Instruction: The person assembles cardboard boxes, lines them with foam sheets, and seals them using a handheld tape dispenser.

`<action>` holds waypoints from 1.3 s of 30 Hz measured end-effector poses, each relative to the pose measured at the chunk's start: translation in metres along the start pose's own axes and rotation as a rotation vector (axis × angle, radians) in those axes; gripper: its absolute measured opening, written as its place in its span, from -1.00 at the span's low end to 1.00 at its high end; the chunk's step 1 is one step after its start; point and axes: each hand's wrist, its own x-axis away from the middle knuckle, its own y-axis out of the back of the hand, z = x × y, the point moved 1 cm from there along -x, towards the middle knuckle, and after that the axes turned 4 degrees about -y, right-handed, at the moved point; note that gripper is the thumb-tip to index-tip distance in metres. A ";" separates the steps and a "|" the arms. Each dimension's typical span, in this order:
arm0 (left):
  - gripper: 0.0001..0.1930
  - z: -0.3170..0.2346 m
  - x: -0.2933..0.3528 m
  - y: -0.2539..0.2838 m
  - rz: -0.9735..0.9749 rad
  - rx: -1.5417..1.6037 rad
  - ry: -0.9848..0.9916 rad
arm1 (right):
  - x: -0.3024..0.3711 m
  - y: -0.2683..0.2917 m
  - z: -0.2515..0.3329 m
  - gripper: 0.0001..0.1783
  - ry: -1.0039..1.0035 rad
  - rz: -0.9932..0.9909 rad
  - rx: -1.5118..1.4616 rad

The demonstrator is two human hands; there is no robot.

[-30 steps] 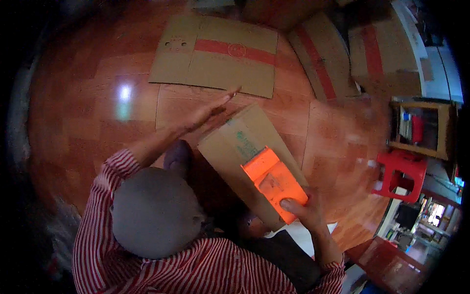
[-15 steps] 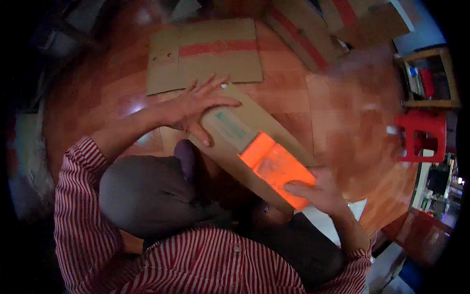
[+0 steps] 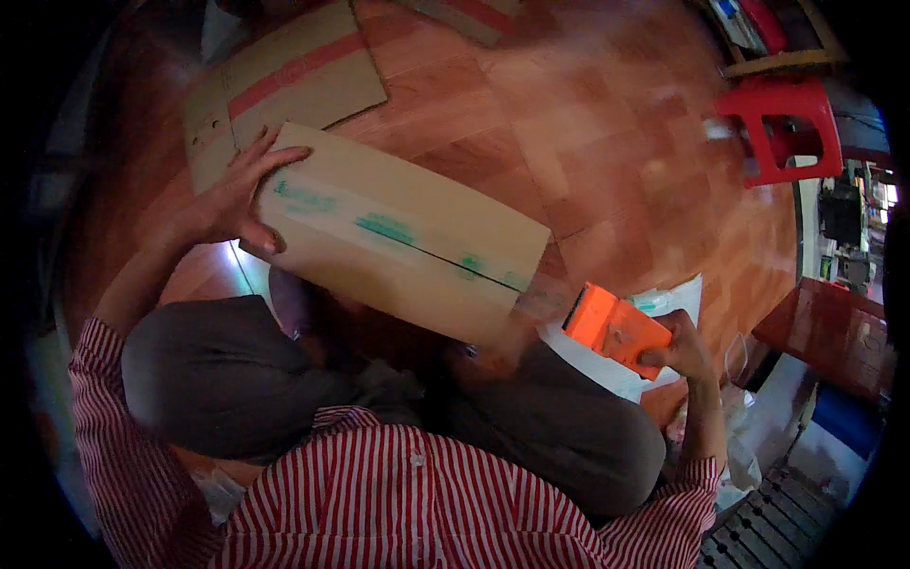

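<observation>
A long, closed cardboard box (image 3: 408,242) lies slantwise over my lap, a seam and green print running along its top. My left hand (image 3: 237,194) grips its far left end, thumb on the near side and fingers spread over the far side. In my right hand (image 3: 684,349) is an orange tape dispenser (image 3: 616,332), held off the box's right end, its dark edge toward the box. The space between dispenser and box is blurred, so I cannot tell whether tape spans it.
A flattened cardboard sheet (image 3: 313,76) with a red stripe lies on the tiled floor beyond the box. White sheets (image 3: 607,370) lie under the dispenser. At the right stand a red plastic stool (image 3: 791,133) and a reddish-brown box (image 3: 825,337).
My right hand has lifted the tape dispenser off the box top and carried it right, past the box's end. The box has turned and shifted left with my left hand. The view has also swung.
</observation>
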 end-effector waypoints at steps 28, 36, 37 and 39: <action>-0.10 -0.028 -0.023 0.002 -0.076 0.674 0.077 | -0.127 -0.067 -0.034 -0.46 -0.006 0.164 0.159; -0.41 -0.096 -0.075 -0.015 -0.412 -0.506 -0.433 | -0.131 -0.091 -0.034 -0.46 0.152 0.117 -0.036; -0.43 -0.114 -0.084 -0.025 -0.341 -0.446 -0.474 | -0.133 -0.094 -0.034 -0.47 0.129 0.118 -0.033; -0.44 -0.140 -0.099 -0.044 -0.231 -0.443 -0.491 | -0.136 -0.097 -0.034 -0.47 0.128 0.134 -0.052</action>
